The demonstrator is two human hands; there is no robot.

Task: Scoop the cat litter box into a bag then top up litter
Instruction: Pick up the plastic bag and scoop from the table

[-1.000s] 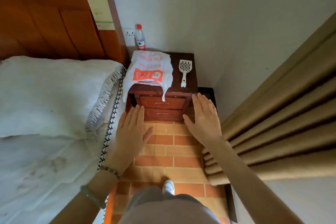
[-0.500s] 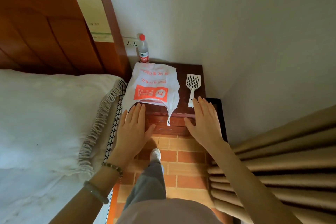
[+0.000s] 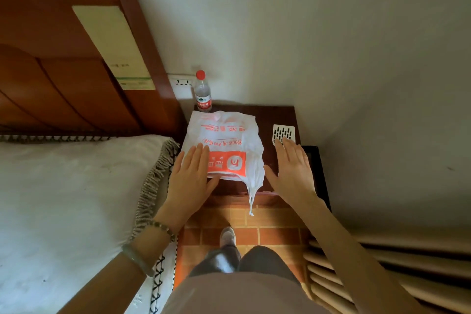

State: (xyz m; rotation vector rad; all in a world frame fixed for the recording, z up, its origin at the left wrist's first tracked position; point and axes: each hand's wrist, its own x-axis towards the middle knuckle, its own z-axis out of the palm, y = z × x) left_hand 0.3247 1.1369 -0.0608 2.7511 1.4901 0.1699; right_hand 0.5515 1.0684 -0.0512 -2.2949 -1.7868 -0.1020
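- Over the nightstand [image 3: 270,117] at its front left, the left hand [image 3: 190,176], fingers straight and holding nothing, covers the near corner of the plastic bag [image 3: 229,140].
- Over the nightstand's right side, the right hand [image 3: 290,168] is equally flat and empty, its fingertips overlapping the litter scoop [image 3: 284,132].
- At the nightstand's back-left corner stands a water bottle [image 3: 203,94].

Dim, soft, even light. Wall [image 3: 318,33] greys toward the right corner. Floor tiles [image 3: 275,234] glow warmer. Edges bend, fisheye; trouser leg [image 3: 219,261] blurred.
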